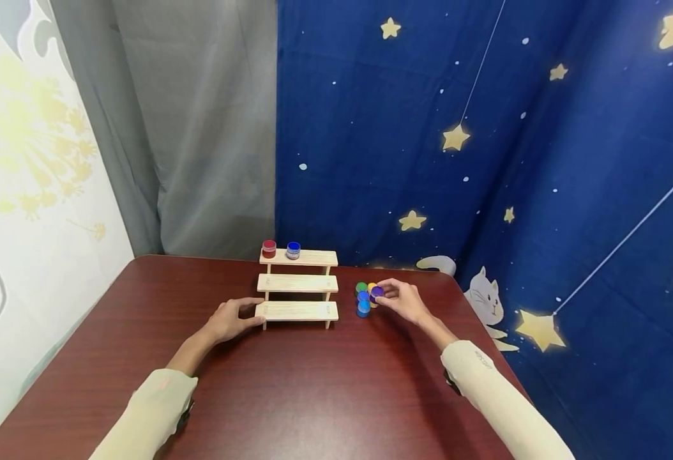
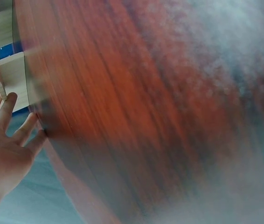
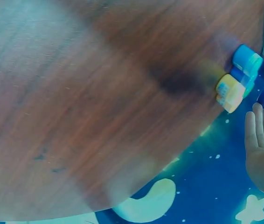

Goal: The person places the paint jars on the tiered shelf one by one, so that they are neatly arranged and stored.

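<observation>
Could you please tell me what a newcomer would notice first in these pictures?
Probably the star-patterned blue curtain behind the table, then the three-tier wooden shelf with a red jar and a blue jar on top. The left hand grips its lowest tier's left end. Right of the shelf, the right hand pinches a purple jar by other jars.

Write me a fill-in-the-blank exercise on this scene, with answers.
The pale wooden stepped rack has ____ tiers.
In the head view, the small round red jar stands to the ____ of the small round dark blue jar.
In that view, the person's right grip holds the small round purple jar to the ____ of the rack.
The person's left grip touches the rack's ____ tier.

Missing words: three; left; right; bottom.
</observation>
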Tool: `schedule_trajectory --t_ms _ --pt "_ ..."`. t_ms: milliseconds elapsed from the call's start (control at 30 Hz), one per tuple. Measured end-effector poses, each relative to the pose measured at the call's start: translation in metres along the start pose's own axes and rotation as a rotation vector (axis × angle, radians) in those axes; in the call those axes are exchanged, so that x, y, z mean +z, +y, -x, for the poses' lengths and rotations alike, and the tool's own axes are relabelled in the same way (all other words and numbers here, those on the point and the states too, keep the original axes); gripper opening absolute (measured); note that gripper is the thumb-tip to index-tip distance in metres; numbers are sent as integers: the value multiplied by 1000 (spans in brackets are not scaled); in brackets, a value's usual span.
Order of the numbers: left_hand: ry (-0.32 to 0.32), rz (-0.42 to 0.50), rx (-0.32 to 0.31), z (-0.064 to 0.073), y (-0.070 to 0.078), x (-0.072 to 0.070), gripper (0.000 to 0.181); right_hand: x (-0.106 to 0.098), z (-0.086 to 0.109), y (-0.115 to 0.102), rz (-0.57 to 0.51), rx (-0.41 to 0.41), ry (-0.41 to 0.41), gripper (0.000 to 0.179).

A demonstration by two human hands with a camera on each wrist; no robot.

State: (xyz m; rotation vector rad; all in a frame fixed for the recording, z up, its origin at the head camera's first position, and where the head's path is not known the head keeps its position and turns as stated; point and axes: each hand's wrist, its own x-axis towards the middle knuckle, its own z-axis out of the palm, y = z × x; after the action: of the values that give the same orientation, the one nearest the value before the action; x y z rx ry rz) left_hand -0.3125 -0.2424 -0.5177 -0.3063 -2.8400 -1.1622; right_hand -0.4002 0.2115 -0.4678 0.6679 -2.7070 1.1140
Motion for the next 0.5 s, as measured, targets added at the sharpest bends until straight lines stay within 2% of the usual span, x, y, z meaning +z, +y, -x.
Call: schedule_trajectory --t_ms 167,500 --pt "5 3 -1 0 -1 -1 53 1 -10 -9 -15 -44 -6 36" --pt "14 -3 17 0 -4 2 53 9 -28 -24 -9 -73 -26 36"
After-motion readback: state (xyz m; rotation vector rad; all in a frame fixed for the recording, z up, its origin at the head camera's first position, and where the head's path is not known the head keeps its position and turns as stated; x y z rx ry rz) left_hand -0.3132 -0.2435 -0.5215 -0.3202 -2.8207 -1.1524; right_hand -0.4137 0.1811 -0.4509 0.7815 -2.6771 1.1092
